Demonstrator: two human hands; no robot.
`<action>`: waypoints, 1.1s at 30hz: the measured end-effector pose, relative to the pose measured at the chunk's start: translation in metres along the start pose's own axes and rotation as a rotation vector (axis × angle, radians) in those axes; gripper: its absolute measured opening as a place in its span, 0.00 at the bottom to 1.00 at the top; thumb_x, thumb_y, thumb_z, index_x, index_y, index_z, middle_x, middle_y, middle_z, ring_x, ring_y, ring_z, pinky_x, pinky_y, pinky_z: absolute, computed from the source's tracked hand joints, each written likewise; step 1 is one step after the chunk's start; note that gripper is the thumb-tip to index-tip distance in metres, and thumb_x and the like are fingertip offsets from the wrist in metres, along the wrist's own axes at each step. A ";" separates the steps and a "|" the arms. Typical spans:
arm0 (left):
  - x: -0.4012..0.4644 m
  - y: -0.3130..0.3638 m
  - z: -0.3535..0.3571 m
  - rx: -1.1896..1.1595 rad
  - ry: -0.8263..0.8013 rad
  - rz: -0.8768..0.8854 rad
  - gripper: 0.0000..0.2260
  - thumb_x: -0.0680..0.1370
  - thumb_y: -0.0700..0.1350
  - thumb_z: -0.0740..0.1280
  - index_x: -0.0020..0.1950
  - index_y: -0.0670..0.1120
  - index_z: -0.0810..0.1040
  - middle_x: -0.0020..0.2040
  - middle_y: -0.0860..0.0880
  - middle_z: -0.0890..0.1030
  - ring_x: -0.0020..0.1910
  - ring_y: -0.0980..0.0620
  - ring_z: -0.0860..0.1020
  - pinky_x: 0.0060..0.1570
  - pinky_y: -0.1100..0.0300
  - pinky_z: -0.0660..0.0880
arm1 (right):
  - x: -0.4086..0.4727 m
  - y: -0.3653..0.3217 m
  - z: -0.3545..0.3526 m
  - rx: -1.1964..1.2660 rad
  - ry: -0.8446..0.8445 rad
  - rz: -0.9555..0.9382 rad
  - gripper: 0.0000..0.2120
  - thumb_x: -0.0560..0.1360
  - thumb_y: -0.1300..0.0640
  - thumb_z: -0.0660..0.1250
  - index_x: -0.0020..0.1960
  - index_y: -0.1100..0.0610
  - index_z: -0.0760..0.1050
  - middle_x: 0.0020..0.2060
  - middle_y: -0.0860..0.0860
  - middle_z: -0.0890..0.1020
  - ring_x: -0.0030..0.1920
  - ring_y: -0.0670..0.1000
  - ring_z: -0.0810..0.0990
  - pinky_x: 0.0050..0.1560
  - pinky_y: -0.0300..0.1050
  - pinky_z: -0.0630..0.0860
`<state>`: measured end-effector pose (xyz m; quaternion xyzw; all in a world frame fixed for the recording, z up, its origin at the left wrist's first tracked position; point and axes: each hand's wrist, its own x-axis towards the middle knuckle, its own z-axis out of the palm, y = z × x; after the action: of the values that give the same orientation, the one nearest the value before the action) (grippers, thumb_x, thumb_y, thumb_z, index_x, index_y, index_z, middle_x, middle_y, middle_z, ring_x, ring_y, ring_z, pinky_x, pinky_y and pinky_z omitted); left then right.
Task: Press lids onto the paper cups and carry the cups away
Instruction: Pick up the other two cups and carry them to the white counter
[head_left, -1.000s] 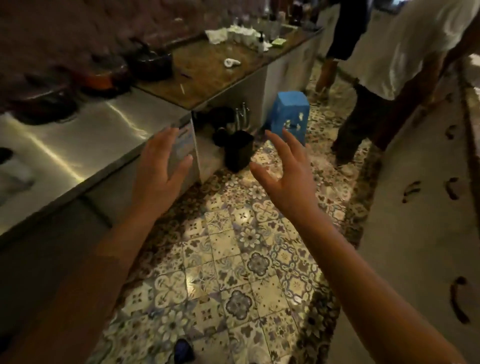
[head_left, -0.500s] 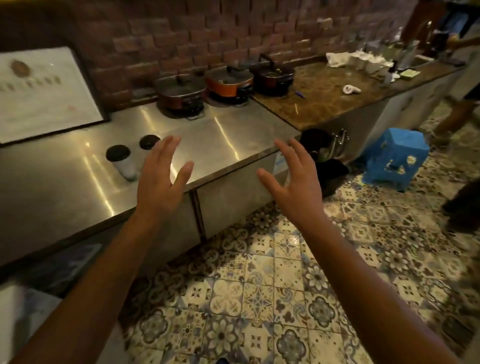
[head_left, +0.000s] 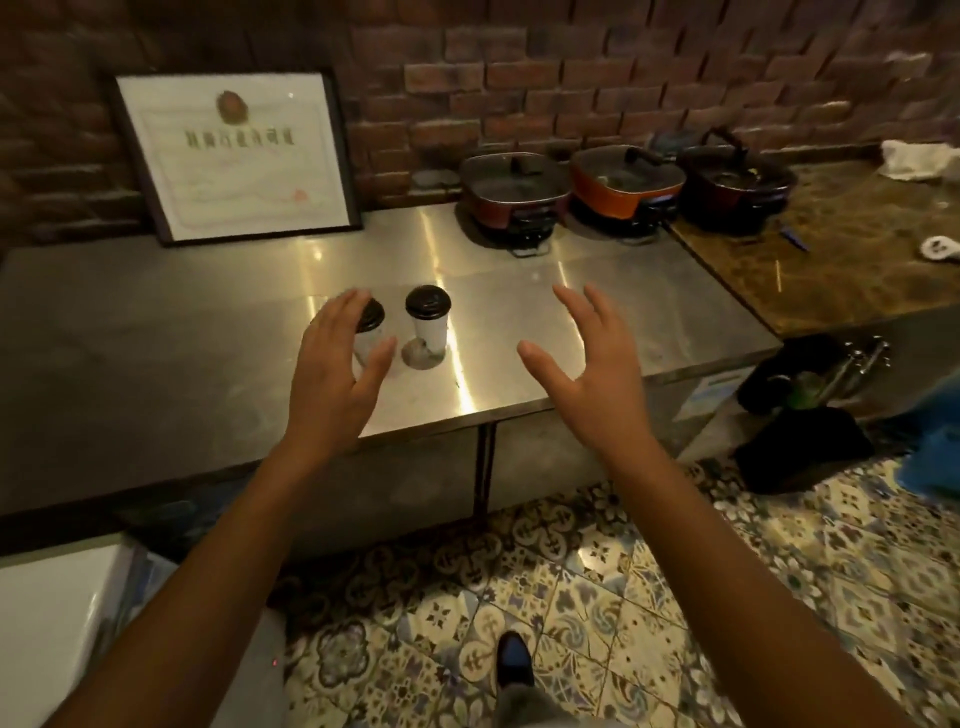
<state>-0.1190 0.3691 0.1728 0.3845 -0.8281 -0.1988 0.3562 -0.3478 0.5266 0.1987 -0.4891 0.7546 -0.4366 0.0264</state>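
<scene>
Two paper cups with black lids are standing side by side on the steel counter, toward its front edge; the right cup (head_left: 428, 326) is showing in full, while the left cup (head_left: 370, 332) is partly hiding behind the left hand (head_left: 332, 374). Both hands are hanging spread and empty, the right hand (head_left: 597, 369) over the front edge. Three pots (head_left: 626, 184) are sitting along the back edge beside a framed certificate (head_left: 236, 156) leaning on the brick wall.

glossy steel counter (head_left: 519, 332), rough brick wall (head_left: 571, 78), paper cups (head_left: 431, 327) w/ plastic lids (head_left: 427, 302)
</scene>
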 end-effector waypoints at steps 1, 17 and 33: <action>0.008 -0.007 0.003 0.014 0.014 -0.016 0.27 0.84 0.56 0.60 0.81 0.46 0.64 0.81 0.46 0.65 0.80 0.47 0.62 0.78 0.51 0.59 | 0.016 0.004 0.009 0.005 -0.022 -0.004 0.34 0.78 0.34 0.68 0.80 0.41 0.64 0.83 0.49 0.61 0.82 0.52 0.59 0.75 0.53 0.61; 0.106 -0.120 0.037 -0.277 0.143 -0.440 0.32 0.75 0.71 0.66 0.77 0.68 0.62 0.78 0.59 0.66 0.74 0.52 0.69 0.70 0.46 0.71 | 0.195 0.043 0.149 0.320 -0.259 0.059 0.40 0.74 0.29 0.68 0.81 0.36 0.57 0.81 0.44 0.63 0.76 0.42 0.65 0.73 0.48 0.70; 0.174 -0.236 0.101 -0.356 -0.173 -0.560 0.49 0.64 0.75 0.72 0.80 0.66 0.56 0.80 0.61 0.64 0.78 0.55 0.65 0.72 0.55 0.65 | 0.231 0.092 0.280 0.193 -0.449 0.296 0.51 0.69 0.38 0.80 0.83 0.42 0.56 0.82 0.47 0.61 0.80 0.51 0.63 0.77 0.56 0.67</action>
<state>-0.1555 0.0912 0.0390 0.5104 -0.6700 -0.4621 0.2776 -0.4028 0.1862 0.0526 -0.4531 0.7482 -0.3784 0.3027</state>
